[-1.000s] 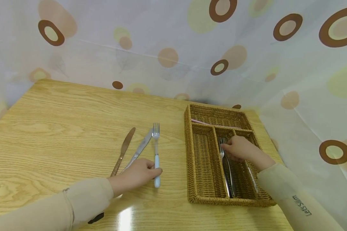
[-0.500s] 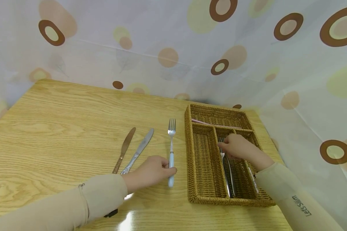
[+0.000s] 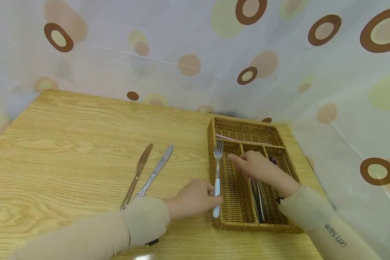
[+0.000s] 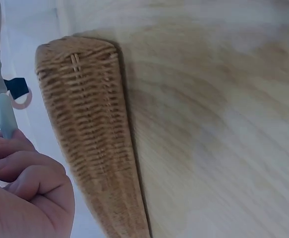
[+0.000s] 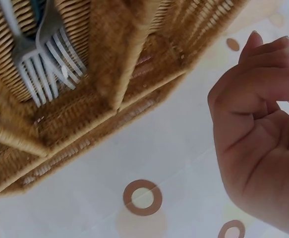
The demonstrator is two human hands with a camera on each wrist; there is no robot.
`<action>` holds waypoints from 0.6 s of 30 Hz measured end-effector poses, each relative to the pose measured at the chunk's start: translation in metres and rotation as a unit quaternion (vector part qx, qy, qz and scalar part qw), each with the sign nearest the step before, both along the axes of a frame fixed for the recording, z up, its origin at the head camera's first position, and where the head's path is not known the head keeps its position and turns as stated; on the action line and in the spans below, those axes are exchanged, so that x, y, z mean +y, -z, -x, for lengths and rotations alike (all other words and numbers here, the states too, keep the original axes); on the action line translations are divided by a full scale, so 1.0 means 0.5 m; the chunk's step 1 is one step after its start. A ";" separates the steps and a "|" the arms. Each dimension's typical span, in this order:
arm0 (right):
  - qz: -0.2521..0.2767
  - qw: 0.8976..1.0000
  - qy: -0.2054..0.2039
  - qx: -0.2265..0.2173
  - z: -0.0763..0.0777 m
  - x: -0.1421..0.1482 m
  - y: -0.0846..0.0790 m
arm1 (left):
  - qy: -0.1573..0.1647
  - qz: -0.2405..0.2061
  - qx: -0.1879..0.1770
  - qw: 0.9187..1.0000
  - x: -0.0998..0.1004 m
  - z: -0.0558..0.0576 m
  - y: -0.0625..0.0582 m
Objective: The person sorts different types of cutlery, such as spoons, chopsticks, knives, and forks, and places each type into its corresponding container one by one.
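My left hand (image 3: 195,196) pinches the pale blue handle of a fork (image 3: 217,184), tines pointing away, over the left wall of the wicker cutlery tray (image 3: 243,226). In the left wrist view, the handle end (image 4: 5,115) sticks up from the curled fingers. My right hand (image 3: 256,168) hovers above the tray with nothing visible in its grasp, its forefinger reaching toward the fork's head. Below it, in the middle compartment, lie metal forks (image 3: 260,202); the right wrist view shows their tines (image 5: 47,64) overlapping.
Two table knives lie left on the wooden table: a copper-coloured one (image 3: 142,164) and a silver one (image 3: 159,165). A thin pink utensil (image 3: 225,137) lies in the tray's back compartment. Something purple (image 3: 273,161) shows in the right compartment. Patterned cloth (image 3: 169,43) hangs behind.
My left hand has carried the blue-handled fork rightward from beside the knives to the tray's left side. My right hand has lifted from the middle compartment and shifted left.
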State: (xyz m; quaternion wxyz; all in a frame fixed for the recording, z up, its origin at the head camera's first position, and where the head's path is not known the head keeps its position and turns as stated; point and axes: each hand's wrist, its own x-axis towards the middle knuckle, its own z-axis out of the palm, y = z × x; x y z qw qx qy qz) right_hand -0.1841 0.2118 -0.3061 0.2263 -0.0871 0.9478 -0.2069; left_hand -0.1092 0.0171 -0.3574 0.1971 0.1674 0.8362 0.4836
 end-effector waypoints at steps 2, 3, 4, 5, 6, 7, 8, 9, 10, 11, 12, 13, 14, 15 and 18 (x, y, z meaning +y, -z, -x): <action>0.001 1.000 -0.001 0.001 -0.003 -0.006 0.003 | -0.001 -0.001 0.001 1.000 0.009 -0.002 0.002; 0.002 1.000 -0.003 0.001 -0.004 -0.008 0.004 | 0.000 -0.005 -0.004 1.000 0.013 -0.003 0.003; 0.005 1.000 -0.005 0.002 -0.005 -0.010 0.005 | 0.000 -0.006 -0.007 1.000 0.016 -0.004 0.003; 0.007 1.000 -0.007 0.002 -0.005 -0.012 0.006 | 0.000 -0.006 -0.011 1.000 0.019 -0.004 0.004; 0.007 1.000 -0.006 0.000 -0.006 -0.014 0.007 | -0.001 -0.003 -0.011 1.000 0.022 -0.004 0.004; 0.008 1.000 -0.008 -0.002 -0.007 -0.015 0.008 | -0.001 0.000 -0.010 1.000 0.025 -0.004 0.004; 0.009 1.000 -0.009 -0.005 -0.008 -0.017 0.009 | -0.002 0.001 -0.008 1.000 0.027 -0.002 0.005; 0.012 1.000 -0.012 -0.008 -0.010 -0.019 0.011 | -0.002 0.004 -0.006 1.000 0.030 -0.001 0.005; 0.014 1.000 -0.017 -0.011 -0.012 -0.021 0.012 | -0.003 0.008 0.000 1.000 0.033 0.000 0.005; 0.018 1.000 -0.020 -0.014 -0.013 -0.023 0.014 | -0.003 0.015 0.007 1.000 0.037 0.002 0.005; 0.022 0.999 -0.024 -0.016 -0.015 -0.025 0.016 | -0.003 0.020 0.012 1.000 0.041 0.003 0.005; 0.027 0.999 -0.030 -0.017 -0.018 -0.026 0.017 | -0.003 0.024 0.017 1.000 0.045 0.004 0.005; 0.033 0.999 -0.036 -0.017 -0.020 -0.027 0.018 | -0.003 0.029 0.020 0.999 0.049 0.005 0.005; 0.040 0.998 -0.041 -0.017 -0.022 -0.028 0.019 | -0.001 0.033 0.021 0.999 0.053 0.006 0.005; 0.055 0.997 -0.051 -0.016 -0.026 -0.029 0.020 | -0.001 0.044 0.019 0.999 0.062 0.005 0.006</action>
